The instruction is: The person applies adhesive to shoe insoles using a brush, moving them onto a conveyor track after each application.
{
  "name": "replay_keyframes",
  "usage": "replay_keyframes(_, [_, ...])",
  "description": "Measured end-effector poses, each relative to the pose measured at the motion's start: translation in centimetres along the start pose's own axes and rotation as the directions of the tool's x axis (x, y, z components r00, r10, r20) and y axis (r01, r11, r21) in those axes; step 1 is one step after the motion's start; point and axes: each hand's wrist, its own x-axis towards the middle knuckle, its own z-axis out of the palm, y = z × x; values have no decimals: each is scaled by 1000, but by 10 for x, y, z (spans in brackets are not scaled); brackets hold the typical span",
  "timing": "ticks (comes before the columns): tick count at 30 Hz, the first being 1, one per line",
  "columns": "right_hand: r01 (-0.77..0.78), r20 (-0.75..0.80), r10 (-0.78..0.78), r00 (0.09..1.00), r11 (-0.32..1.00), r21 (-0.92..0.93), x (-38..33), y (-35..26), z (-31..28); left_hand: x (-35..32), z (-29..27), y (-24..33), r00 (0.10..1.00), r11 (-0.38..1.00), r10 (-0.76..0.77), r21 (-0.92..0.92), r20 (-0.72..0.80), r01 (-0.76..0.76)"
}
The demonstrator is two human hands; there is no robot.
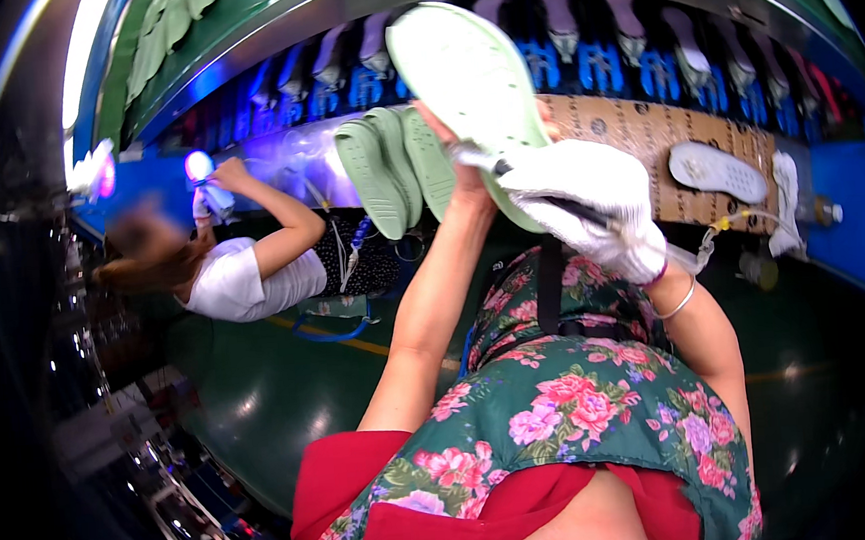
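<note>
A pale green shoe sole (464, 72) with small holes is raised in front of me, slightly blurred. My bare left hand (467, 162) grips it from beneath, with the fingers partly hidden behind it. A white knit glove covers my right hand (588, 204), which is closed around a slim dark-handled tool (574, 212) with a metal front end. The tool's front lies against or just above the lower part of the sole; which one I cannot tell. Left of my left hand, several more green soles (376, 174) stand leaning together on the bench.
A white sole (717, 172) lies on the brown printed covering (615, 147) of the bench at right. Near it runs a thin hose with a yellow fitting (725, 222). Shoe forms (561, 20) line the shelf behind. At left, a co-worker (257, 272) holds something under purple light.
</note>
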Motion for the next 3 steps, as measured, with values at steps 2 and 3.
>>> replay_keyframes(2, [-46,16,44,999,983,179,-3,12,-4,3,4,4,991,995,99,5,94,-100])
replay_keyframes(3, [-67,5,67,998,983,170,-9,11,-7,6,-4,5,986,994,96,35,135,-102])
